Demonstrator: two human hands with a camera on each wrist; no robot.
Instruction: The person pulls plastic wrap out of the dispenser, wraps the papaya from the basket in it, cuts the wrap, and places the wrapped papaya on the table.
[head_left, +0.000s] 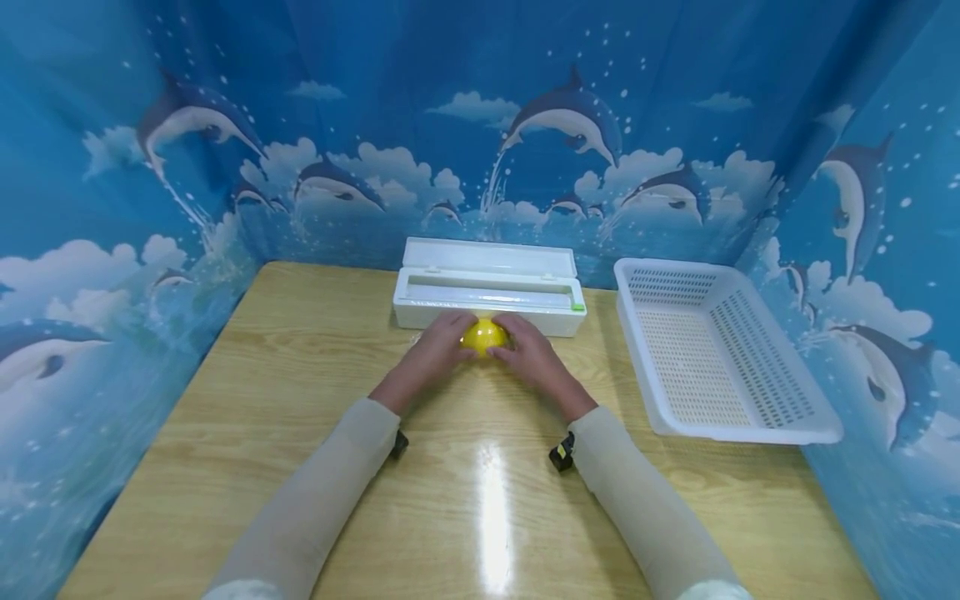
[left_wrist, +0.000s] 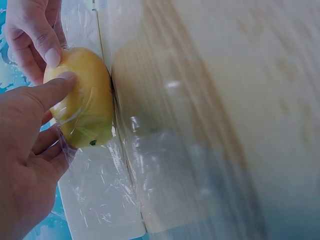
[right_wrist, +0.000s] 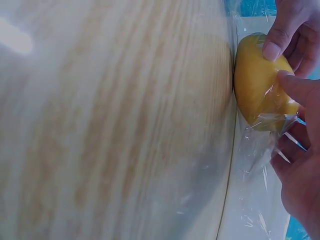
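A yellow mango with a greenish end sits between my two hands, right in front of a white cling film box. Clear film lies over the mango and hangs in creases around it. My left hand grips one end, its thumb on top and its fingers curled beneath. From the other side my right hand holds the mango in the same way, thumb pressing the film onto the skin. In both wrist views the thumbs lie close together on the fruit.
The white cling film box stands at the table's back edge with its lid raised and a green piece at its right corner. A white plastic basket stands to the right on the wooden table. Dolphin-print curtains surround the table.
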